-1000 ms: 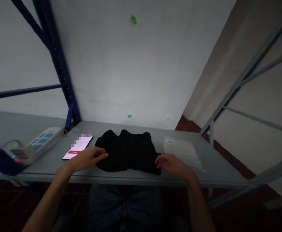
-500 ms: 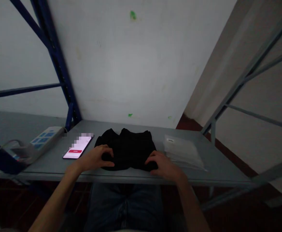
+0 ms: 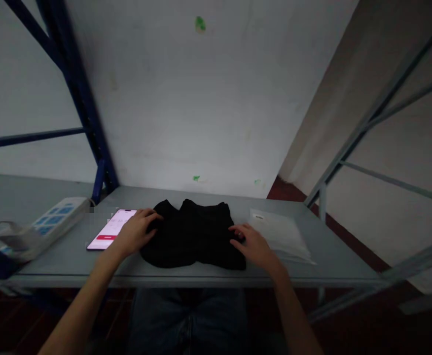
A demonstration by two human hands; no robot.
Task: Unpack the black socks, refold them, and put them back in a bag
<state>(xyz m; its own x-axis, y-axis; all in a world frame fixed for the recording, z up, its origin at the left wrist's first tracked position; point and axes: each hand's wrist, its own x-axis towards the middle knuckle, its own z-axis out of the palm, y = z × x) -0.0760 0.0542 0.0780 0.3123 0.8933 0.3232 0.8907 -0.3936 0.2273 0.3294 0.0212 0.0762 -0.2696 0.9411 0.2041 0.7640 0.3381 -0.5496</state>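
Table (image 3: 338,264), front edge: black cloth (image 3: 197,239) lies just behind it, flanked by left hand (image 3: 138,231) and right hand (image 3: 252,244), thumbs and fingers parted, laying-out apparently nearly done, only the cloth's wavy far edge left unstraightened.

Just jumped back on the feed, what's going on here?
A person has the left hand and right hand at opposite sides of a black cloth lying on a grey shelf, fingers parted. A lit phone lies beyond the left hand, a pale packet beyond the right.
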